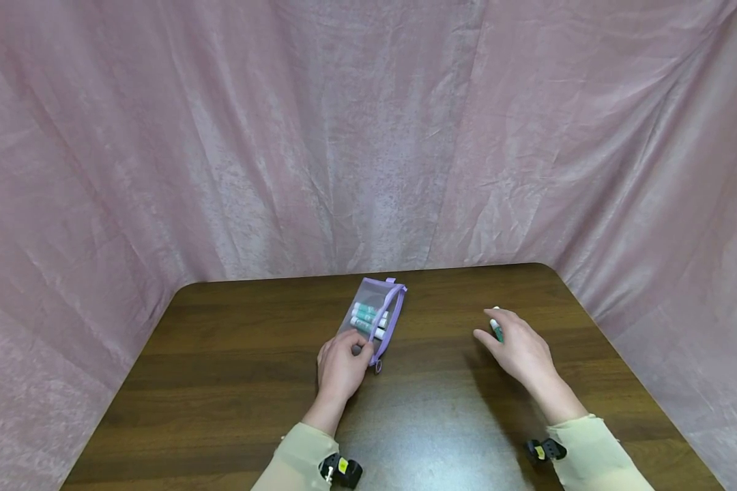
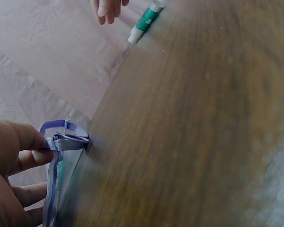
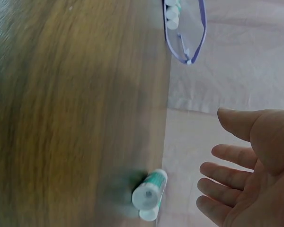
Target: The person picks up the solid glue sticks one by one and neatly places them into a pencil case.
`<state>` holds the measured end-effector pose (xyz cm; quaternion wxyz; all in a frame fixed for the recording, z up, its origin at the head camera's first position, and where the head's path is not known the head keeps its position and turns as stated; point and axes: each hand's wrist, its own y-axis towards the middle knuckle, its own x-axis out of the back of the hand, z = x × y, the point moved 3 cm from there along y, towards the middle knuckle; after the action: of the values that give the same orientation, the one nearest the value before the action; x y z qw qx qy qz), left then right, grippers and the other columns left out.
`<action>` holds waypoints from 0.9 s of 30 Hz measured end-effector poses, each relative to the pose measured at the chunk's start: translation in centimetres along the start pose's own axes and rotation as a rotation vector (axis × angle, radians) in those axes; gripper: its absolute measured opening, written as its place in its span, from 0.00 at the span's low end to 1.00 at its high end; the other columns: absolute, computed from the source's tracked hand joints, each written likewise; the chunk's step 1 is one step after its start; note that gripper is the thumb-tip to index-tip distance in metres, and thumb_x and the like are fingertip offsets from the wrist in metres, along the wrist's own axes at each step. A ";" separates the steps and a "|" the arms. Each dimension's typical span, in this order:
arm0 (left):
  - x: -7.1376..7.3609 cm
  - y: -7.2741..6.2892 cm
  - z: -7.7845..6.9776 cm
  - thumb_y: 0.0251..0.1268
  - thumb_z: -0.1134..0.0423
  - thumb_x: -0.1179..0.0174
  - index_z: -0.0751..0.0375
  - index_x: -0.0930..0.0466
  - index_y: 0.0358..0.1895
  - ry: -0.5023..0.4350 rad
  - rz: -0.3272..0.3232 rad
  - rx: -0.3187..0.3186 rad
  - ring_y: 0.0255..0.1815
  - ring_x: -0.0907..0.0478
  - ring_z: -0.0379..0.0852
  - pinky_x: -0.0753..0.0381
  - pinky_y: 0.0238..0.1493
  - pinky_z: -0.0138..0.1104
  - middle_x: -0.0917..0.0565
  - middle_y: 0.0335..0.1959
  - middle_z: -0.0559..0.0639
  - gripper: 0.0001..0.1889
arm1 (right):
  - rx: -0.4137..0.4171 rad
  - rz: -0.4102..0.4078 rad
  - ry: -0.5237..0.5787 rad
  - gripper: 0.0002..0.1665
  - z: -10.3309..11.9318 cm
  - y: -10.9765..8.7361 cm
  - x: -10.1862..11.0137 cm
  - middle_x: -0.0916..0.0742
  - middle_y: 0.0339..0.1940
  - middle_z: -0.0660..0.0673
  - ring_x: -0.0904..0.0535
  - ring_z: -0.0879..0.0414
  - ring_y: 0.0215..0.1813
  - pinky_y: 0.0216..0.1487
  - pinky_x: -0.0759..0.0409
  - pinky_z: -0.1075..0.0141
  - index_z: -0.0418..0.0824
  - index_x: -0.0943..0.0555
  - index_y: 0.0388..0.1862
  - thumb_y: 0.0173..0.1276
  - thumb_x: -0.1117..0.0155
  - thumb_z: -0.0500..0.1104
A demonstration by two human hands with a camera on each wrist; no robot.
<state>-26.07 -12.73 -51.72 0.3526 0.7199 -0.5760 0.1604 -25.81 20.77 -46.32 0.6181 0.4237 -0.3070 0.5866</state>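
My left hand [image 1: 340, 368] pinches the near corner of a purple mesh zipper pouch [image 1: 374, 290]. In the left wrist view its thumb and fingers grip the pouch's zipper edge [image 2: 52, 177]. The pouch's mouth gapes toward the right, and several green-and-white glue sticks [image 1: 368, 327] lie side by side inside. Off to the right, my right hand [image 1: 523, 349] hovers with spread fingers and holds nothing. Beneath it a loose glue stick [image 1: 497, 331] lies on the table, partly hidden by the hand. In the right wrist view, a second white end shows beside this glue stick [image 3: 151, 189].
The brown wooden table [image 1: 233, 354] has rounded far corners. Pink velvety curtain [image 1: 368, 136] hangs behind and along both sides of it. Each sleeve carries a small black wrist camera [image 1: 340, 470].
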 end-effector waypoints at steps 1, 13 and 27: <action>0.0 0.0 0.0 0.67 0.60 0.29 0.46 0.17 0.25 -0.001 0.000 0.000 0.58 0.13 0.58 0.26 0.67 0.59 0.09 0.51 0.47 0.11 | -0.004 -0.001 0.000 0.35 -0.2 0.0 0.0 0.22 0.79 0.31 0.27 0.29 0.77 0.65 0.24 0.29 0.39 0.23 0.78 0.81 0.31 0.55; 0.1 -0.1 -0.1 0.67 0.60 0.29 0.46 0.17 0.25 -0.007 0.002 0.005 0.61 0.14 0.59 0.27 0.68 0.60 0.08 0.55 0.50 0.11 | -0.040 -0.005 0.007 0.37 -2.2 -0.7 0.8 0.20 0.77 0.32 0.25 0.28 0.75 0.59 0.22 0.29 0.39 0.23 0.78 0.82 0.33 0.60; -0.1 -0.1 0.1 0.67 0.59 0.30 0.46 0.17 0.25 -0.015 0.017 0.023 0.64 0.15 0.62 0.29 0.71 0.60 0.09 0.58 0.52 0.11 | -0.082 0.005 0.011 0.36 -4.0 -1.1 1.2 0.20 0.73 0.29 0.21 0.29 0.70 0.57 0.21 0.31 0.35 0.23 0.77 0.82 0.32 0.56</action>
<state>-26.05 -12.72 -51.82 0.3388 0.7201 -0.5827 0.1647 -25.01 24.90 -47.23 0.6353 0.3942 -0.3282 0.5774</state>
